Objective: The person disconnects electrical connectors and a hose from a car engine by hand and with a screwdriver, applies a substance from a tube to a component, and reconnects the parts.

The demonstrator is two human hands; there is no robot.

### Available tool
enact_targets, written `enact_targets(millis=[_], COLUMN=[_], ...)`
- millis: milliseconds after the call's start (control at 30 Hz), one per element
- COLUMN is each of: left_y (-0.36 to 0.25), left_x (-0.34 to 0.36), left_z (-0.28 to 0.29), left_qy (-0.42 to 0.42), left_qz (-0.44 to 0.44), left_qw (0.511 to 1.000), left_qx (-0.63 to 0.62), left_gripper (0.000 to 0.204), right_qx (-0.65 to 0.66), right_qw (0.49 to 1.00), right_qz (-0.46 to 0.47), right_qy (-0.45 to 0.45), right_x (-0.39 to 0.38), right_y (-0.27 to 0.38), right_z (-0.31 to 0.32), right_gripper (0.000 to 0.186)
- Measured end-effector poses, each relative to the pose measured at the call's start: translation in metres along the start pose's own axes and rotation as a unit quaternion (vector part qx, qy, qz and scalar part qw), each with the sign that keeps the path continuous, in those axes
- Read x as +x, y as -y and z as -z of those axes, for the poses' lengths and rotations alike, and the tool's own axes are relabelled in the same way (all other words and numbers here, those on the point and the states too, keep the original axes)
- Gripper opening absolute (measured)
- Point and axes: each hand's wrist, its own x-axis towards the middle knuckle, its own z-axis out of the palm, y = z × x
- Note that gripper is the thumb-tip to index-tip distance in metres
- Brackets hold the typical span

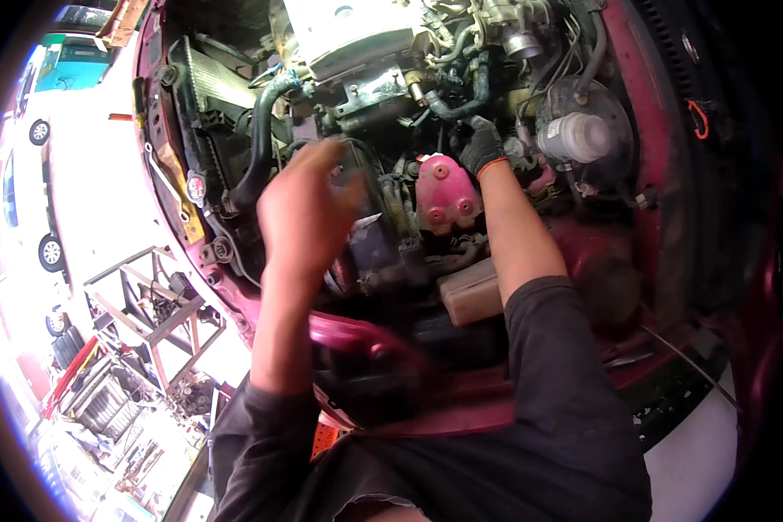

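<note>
Dark shirt [409, 474], lower centre. Left hand [309, 209] blurred left of centre, can't tell grip. Gloved right hand [483, 146] just below hose [461, 112], upper centre; grip hidden. Likely reach-in step; next calls for careful feel.

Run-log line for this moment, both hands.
left hand: bare, blurred, grip unclear | right hand: gloved, near curved hose, grip unclear | nearby: pink bracket

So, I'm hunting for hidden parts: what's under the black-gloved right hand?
Above the black-gloved right hand in the picture, a curved dark hose shows; left of its wrist, a pink metal bracket. What lies beneath the hand is covered.
</note>
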Motion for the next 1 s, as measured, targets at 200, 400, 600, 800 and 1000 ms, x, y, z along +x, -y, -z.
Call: enact_targets(millis=[200, 400, 600, 800, 1000], left_y=[-0.044, -0.057, -0.110, -0.113, -0.072], left_x=[0.089, 0.093, 0.093, 0.092, 0.061], left_z=[-0.139, -0.204, -0.207, -0.203, -0.181], left_qy=[0.132, 0.070, 0.144, 0.194, 0.012], left_qz=[-0.132, -0.086, -0.128, -0.126, -0.227], left_qw=[0.971, 0.964, 0.938, 0.948, 0.969], left_qx=[0.151, 0.243, 0.287, 0.220, 0.098], left_gripper=[0.019, 0.024, 0.026, 0.027, 0.031], right_qx=[-0.028, 0.011, -0.013, -0.047, -0.153], right_qw=[0.993, 0.994, 0.993, 0.991, 0.969], right_qz=[0.042, 0.034, 0.042, 0.061, 0.132], right_qy=[0.107, 0.108, 0.113, 0.111, 0.142], right_x=[0.024, -0.015, -0.034, -0.040, -0.026], right_y=[-0.003, -0.001, -0.002, 0.004, 0.007], right_z=[0.020, -0.009, 0.004, 0.008, 0.006], right_gripper=[0.014, 0.014, 0.015, 0.016, 0.017])
